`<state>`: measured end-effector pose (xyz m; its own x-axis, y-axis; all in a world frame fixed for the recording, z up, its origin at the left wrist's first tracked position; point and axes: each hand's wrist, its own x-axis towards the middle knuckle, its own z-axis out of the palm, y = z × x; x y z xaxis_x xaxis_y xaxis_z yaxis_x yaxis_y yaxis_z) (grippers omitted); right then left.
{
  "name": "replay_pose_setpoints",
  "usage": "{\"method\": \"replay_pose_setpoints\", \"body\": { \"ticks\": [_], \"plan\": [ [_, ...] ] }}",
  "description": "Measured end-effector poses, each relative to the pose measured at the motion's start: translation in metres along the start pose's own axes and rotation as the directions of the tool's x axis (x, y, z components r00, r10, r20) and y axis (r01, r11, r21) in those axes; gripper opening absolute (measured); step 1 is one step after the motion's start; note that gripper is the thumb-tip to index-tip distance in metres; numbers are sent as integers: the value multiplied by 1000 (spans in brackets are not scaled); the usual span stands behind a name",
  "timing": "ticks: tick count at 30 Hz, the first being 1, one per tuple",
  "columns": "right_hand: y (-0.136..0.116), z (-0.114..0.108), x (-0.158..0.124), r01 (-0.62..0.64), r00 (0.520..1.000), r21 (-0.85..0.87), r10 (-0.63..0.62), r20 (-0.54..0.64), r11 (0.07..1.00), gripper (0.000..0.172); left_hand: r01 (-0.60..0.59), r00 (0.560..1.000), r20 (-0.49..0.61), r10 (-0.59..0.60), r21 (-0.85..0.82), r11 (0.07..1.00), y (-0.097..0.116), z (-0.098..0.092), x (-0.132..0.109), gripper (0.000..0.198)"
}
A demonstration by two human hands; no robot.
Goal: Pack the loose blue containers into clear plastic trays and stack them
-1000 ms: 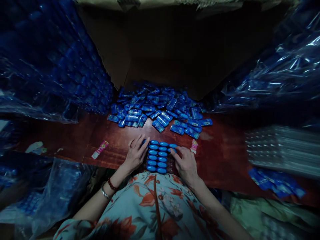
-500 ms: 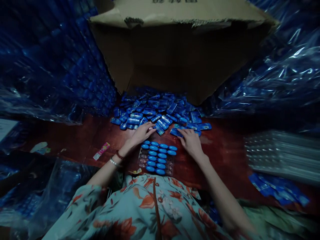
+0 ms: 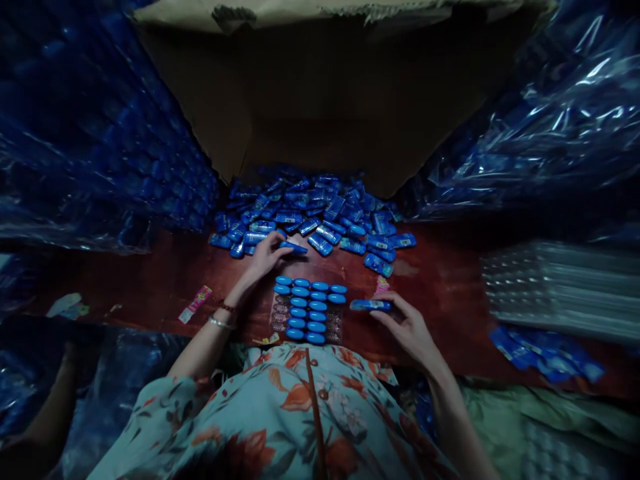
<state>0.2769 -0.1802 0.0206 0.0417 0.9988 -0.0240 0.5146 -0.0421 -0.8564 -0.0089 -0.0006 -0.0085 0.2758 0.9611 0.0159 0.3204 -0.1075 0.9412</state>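
Left hand: pinching packet by left end, just near of pile. Right hand: gripping second packet, right of tray. Likely light, firm, slick; hold ends.

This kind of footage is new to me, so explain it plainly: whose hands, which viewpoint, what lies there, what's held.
No machine here: a person's left hand and right hand, both bare, are filmed from a camera worn on the head, looking forward and down. The left holds a small blue pack, the right a second blue pack. On the reddish table, a clear tray carries rows of blue oval pieces; beyond it, more blue packs lie piled by an open cardboard box.
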Motion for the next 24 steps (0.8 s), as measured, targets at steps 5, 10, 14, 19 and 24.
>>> {"method": "replay_pose_setpoints", "body": {
  "ticks": [5, 10, 14, 19, 24],
  "plan": [
    [-13, 23, -12, 111, 994, -169, -108, 25, 979, 25, 71, 949, -296, -107, -131, 989, 11, -33, -61, 28],
    [-10, 42, -11, 368, 929, -293, -363, 74, 882, 29, 155, 826, -517, -225, -175, 972, 14, -46, -123, 32],
    [-11, 34, -10, 462, 886, -432, -385, 258, 775, 39, 174, 828, -527, -189, -78, 982, 14, -30, -152, 27],
    [-31, 26, -2, 538, 836, -607, -279, 472, 584, 40, -24, 931, -352, 99, 211, 977, 14, -5, -154, 12],
    [-49, 28, 10, 607, 787, -609, -283, 548, 511, 32, -295, 950, 43, 309, 445, 845, 11, -7, -142, 25]
  ]
}}
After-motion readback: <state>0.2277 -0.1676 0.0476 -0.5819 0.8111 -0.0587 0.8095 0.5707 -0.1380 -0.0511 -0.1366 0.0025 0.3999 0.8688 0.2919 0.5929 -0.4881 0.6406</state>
